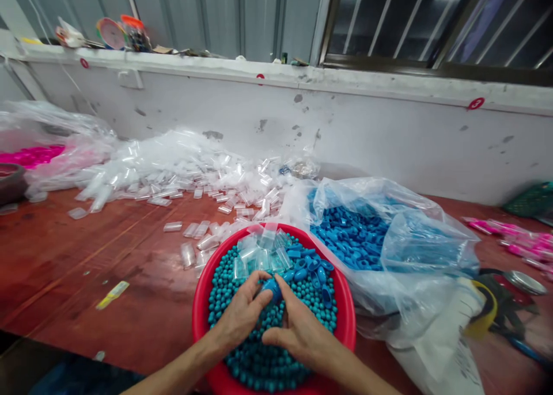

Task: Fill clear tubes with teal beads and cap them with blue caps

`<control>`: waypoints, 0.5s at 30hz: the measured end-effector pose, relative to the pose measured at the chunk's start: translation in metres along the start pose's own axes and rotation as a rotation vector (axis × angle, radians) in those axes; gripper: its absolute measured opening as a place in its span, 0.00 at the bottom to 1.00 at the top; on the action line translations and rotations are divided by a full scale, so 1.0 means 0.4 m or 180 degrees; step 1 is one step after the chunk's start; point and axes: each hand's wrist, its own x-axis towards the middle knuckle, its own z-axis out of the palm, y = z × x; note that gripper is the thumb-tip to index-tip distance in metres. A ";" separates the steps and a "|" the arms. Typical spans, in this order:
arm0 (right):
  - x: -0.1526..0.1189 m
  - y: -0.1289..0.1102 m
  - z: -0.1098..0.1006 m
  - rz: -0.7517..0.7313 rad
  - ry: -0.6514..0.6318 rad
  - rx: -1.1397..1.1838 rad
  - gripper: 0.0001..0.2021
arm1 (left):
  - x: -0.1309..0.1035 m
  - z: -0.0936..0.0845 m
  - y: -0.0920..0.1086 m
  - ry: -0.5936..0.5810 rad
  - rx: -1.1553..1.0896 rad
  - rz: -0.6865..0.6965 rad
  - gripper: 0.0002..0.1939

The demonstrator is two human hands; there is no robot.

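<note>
1. Here we go, over on the right: we read a clear "3", pale on a red round sticker (pixel 476 103), stuck on the white ledge (pixel 389 88) below the window.
2. Sliding to the middle, we catch a second red sticker (pixel 260 78) on that same ledge, its mark too small for us to read.
3. Out to the left, we spot a third red sticker (pixel 84 63), its mark blurred.
4. Down at lower right, we see faint print on the white bag (pixel 449 340), and we can't make it out.
</note>
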 end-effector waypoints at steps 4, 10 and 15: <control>-0.005 0.026 -0.049 0.0066 0.0005 0.0051 0.29 | -0.048 -0.098 0.039 0.0580 0.0232 0.0006 0.16; -0.005 0.046 -0.066 -0.0292 -0.0159 -0.0688 0.15 | -0.119 -0.303 -0.034 0.1667 0.1676 -0.0242 0.18; 0.041 0.012 -0.028 -0.0612 -0.0159 -0.1788 0.13 | -0.126 -0.317 -0.081 0.2346 0.2932 0.0160 0.20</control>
